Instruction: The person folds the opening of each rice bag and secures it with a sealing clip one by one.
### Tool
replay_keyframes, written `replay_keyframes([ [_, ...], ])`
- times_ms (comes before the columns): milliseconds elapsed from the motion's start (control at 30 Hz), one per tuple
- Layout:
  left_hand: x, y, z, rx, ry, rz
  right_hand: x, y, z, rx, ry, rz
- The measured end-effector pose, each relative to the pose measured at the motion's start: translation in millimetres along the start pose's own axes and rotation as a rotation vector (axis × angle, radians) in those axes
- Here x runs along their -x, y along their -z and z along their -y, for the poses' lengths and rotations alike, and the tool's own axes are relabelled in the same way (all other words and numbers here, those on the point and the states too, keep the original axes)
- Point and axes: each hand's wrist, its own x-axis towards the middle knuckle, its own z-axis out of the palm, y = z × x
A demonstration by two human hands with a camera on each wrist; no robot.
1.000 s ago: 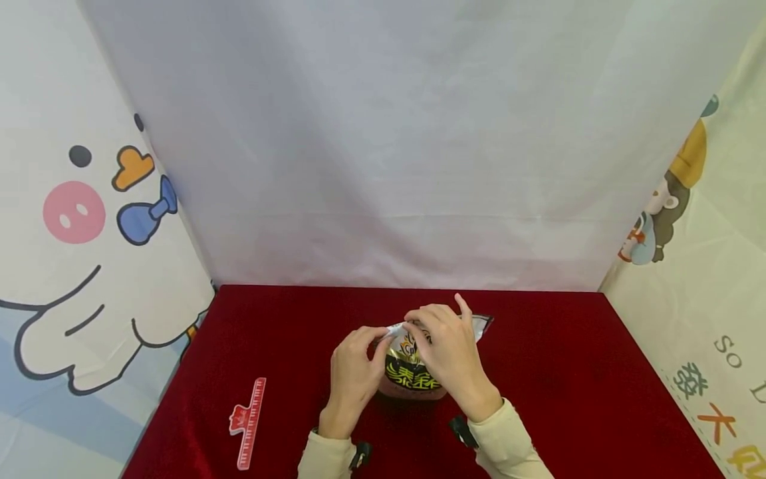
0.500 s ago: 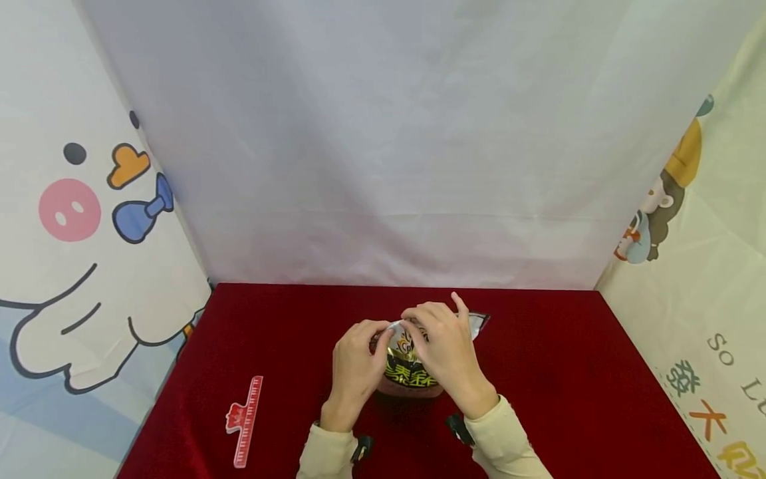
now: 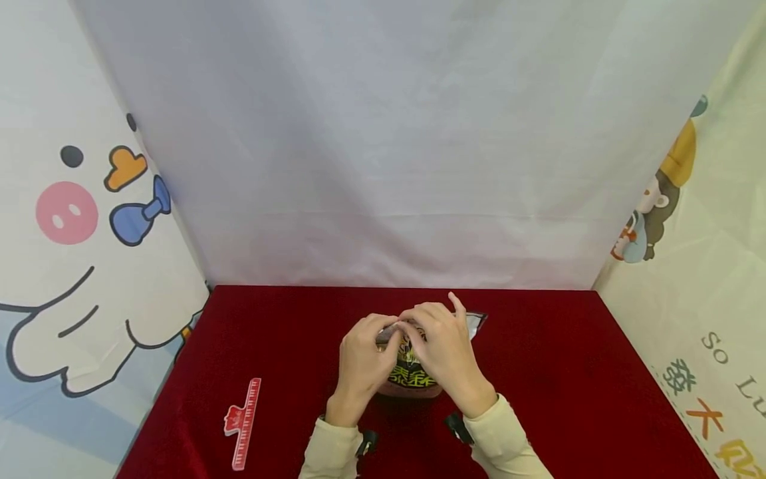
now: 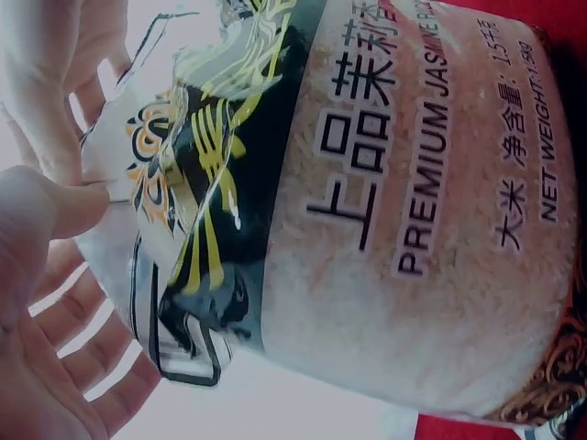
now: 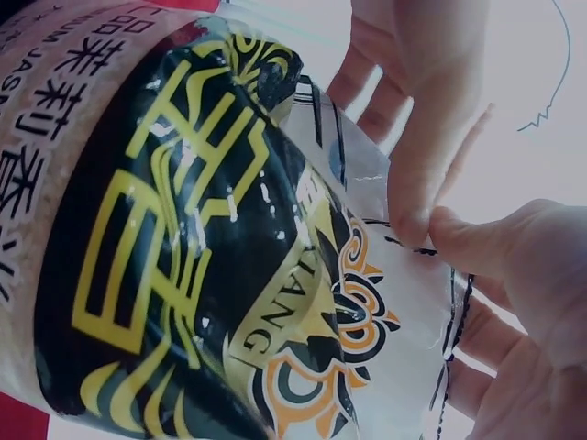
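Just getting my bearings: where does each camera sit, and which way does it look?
Head camera: on the head, facing forward-down at the rice bag, red clip, left hand, right hand and sleeves.
Left wrist: worn there, facing the bag's lettered side; both hands show.
Right wrist: worn there, facing the bag's dark band; both hands show.
Both wrist views share the bag's top, pinched by the hands.

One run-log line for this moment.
left hand: pinches top of rice bag; right hand: pinches bag top; rice bag: upright; clip: on red cloth, left of bag, untouched
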Motion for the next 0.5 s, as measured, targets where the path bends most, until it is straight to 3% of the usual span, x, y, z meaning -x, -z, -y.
replay_keyframes([
  [267, -1.8, -1.3, -2.3, -0.021, 0.003, 0.004, -0.5, 2.1, 1.2, -0.011, -0.022, 0.035],
  [500, 2.3, 1.6, 2.2, -0.023, 0.049, 0.016, -0.2, 1.9, 0.5, 0.000, -0.015, 0.037],
])
